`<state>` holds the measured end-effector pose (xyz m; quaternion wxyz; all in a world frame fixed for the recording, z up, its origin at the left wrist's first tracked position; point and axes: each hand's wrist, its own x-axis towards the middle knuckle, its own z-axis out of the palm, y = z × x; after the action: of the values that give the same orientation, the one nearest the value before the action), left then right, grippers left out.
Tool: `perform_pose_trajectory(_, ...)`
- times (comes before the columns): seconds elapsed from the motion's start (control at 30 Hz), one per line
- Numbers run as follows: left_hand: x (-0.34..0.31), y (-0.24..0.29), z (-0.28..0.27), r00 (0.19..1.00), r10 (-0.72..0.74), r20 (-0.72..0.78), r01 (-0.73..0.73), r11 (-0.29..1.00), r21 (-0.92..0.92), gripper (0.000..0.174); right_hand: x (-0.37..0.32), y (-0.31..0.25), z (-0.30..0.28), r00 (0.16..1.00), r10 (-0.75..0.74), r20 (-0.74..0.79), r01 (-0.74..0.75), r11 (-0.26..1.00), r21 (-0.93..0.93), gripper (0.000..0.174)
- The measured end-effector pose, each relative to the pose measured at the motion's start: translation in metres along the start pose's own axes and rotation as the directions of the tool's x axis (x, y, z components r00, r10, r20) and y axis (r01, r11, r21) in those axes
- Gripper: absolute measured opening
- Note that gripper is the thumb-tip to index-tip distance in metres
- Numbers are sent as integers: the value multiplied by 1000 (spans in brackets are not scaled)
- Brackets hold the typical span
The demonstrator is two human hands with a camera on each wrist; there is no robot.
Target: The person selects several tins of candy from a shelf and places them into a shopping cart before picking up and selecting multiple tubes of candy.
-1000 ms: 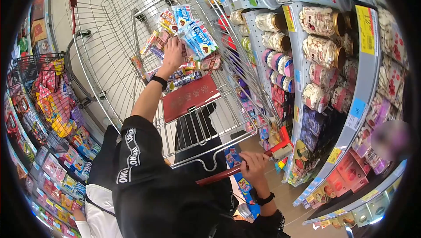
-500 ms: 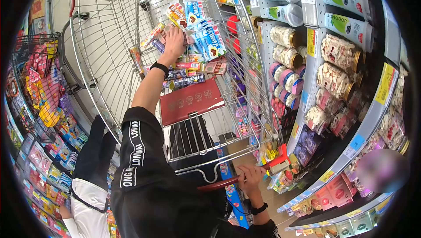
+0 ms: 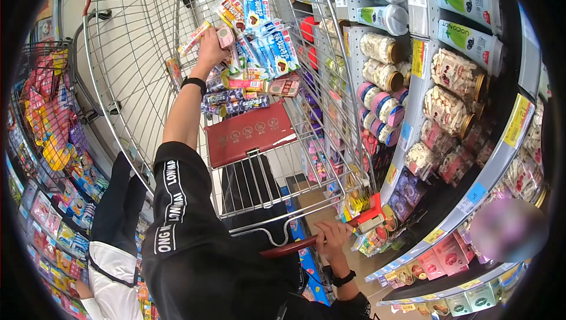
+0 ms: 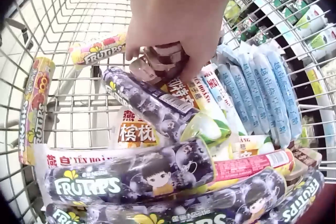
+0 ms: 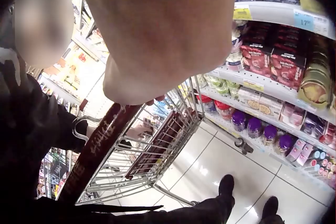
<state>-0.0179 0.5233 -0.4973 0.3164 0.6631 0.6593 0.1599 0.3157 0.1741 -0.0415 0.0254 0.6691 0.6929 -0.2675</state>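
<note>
The left hand (image 3: 210,52) reaches into the shopping cart; in the left wrist view the left hand (image 4: 176,19) pinches small brown-and-pink packs (image 4: 163,62) between thumb and fingers. Around it lie dark purple Frutips tubes (image 4: 131,176), a yellow-pink Frutips tube (image 4: 100,49), another tube (image 4: 35,109) against the cart's side and a row of blue packets (image 4: 262,90). The right hand (image 3: 333,238) grips the cart's dark red handle (image 3: 289,247); in the right wrist view the right hand (image 5: 157,40) covers part of the handle (image 5: 100,145).
Shelves with jars (image 3: 449,108) and tubs (image 3: 382,19) stand along the right of the cart (image 3: 147,84). At the left is a wire basket of colourful packs (image 3: 53,125), with a person in a white top (image 3: 115,270) below it. A red flap (image 3: 250,133) lies across the cart.
The left hand has moved left over the goods and now lifts the small packs slightly. The right hand stays on the handle.
</note>
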Motion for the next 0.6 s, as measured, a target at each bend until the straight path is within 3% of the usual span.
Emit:
perform_pose_trajectory(0.1, 4, -4, 3, 993, -119, -4, 118, 985, -123, 69, 0, 0, -3, 1000, 5, 8, -4, 1000, -12, 22)
perform_pose_trajectory(0.2, 4, -7, -5, 992, -125, 0, 124, 987, -98, 67, 1, 0, -2, 1000, 6, 9, -6, 1000, -9, 22)
perform_pose_trajectory(0.27, 1, -11, -4, 997, -51, -60, 48, 998, -51, 66, -1, 0, 0, 1000, 10, 3, -10, 1000, -3, 21)
perform_pose_trajectory(0.47, -16, 36, -20, 985, -120, -127, 93, 974, -205, 60, -2, 0, -3, 1000, 3, 5, -3, 1000, 10, 21)
perform_pose_trajectory(0.53, -16, 61, -39, 960, -278, -14, 239, 849, -472, 59, 1, -2, -3, 999, 2, -35, -1, 999, 38, 21)
perform_pose_trajectory(0.6, -24, 88, -66, 950, -215, 225, 309, 570, -762, 45, 4, -6, -7, 998, 10, -65, -6, 999, 54, 22)
